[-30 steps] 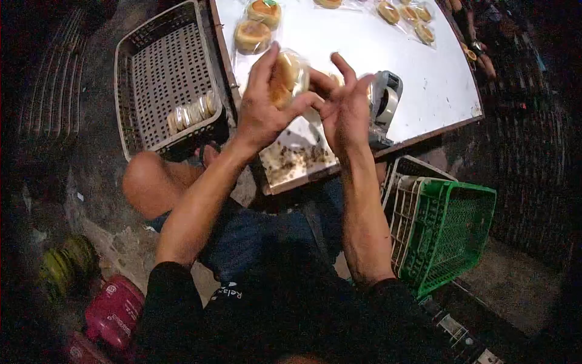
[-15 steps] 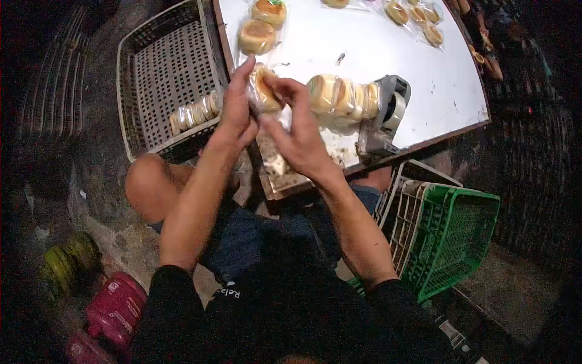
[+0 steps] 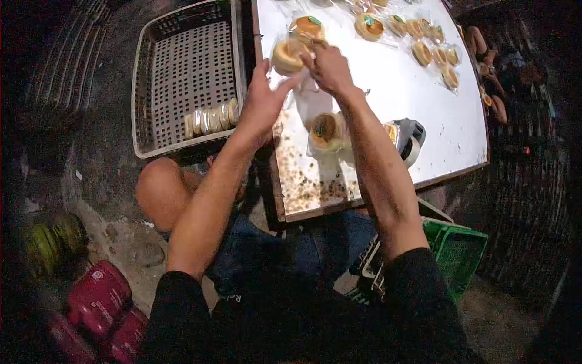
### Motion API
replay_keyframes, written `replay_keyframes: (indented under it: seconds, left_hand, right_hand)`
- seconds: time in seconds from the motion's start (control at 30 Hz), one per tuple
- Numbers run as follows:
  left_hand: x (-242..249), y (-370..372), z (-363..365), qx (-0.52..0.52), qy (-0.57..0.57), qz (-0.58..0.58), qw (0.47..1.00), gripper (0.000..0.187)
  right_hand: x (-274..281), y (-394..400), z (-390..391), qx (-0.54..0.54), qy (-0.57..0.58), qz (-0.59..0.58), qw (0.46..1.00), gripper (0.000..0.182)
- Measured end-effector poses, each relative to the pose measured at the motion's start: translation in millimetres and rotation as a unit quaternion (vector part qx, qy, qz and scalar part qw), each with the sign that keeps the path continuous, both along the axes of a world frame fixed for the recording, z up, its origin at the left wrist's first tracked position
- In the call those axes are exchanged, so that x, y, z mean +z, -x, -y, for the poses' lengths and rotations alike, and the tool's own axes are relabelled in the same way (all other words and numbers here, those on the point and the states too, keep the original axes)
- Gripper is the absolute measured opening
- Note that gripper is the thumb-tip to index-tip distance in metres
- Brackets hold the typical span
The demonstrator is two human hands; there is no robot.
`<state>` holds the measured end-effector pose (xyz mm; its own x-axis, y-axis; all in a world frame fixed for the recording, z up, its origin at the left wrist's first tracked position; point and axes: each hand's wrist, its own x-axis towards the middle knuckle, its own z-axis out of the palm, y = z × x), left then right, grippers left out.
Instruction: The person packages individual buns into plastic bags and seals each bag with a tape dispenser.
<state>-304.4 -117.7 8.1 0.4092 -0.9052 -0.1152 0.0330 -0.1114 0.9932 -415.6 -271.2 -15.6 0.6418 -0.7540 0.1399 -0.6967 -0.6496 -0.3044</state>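
A round golden bun in clear plastic wrap [image 3: 287,57] lies near the left edge of the white table. My right hand [image 3: 330,68] has its fingers curled and pressed together at the bun's right side, gripping the bun or its wrapper. Just below it, my left hand [image 3: 265,103] is open, thumb and fingers apart, with nothing held. Behind is another wrapped bun with an orange top and green mark [image 3: 307,28]. Nearer me stands a row of wrapped buns [image 3: 326,132], partly hidden by my right forearm. A grey tape dispenser [image 3: 412,138] stands beyond that forearm.
Several more wrapped buns [image 3: 422,53] lie at the table's far side. A dark plastic crate [image 3: 182,67] on the left holds a row of wrapped buns [image 3: 211,119]. Green crate [image 3: 464,255] stands below right. Pink gas cylinders [image 3: 100,297] are at lower left. A person's hand shows at far right.
Both hands have moved forward from the near table edge, where they held a wrapped bun between them. My left hand has opened; my right now grips at a bun farther back. The camera view has shifted.
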Motion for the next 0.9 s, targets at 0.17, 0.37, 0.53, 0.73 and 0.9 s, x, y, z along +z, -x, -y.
replay_keyframes:
  seconds: [0.17,0.37,0.53,0.73,0.9]
  left_hand:
    - [2,1,-5,0.044,0.112,0.465,0.877,0.077]
    - [33,50,-24,-0.148,0.121,0.011,0.981,0.05]
    - [19,63,-50,-0.068,0.158,0.127,0.977,0.056]
    - [60,103,-82,-0.006,0.306,0.223,0.926,0.043]
    - [68,116,-95,0.013,0.318,0.088,0.944,0.033]
  right_hand:
    - [102,47,-71,0.101,0.059,0.171,0.978,0.035]
    - [59,82,-201,-0.094,0.076,0.417,0.901,0.066]
    - [74,97,-225,-0.152,-0.236,0.616,0.736,0.061]
    - [102,112,-241,-0.164,-0.114,0.628,0.752,0.018]
    - [101,137,-236,-0.201,-0.122,0.678,0.696,0.014]
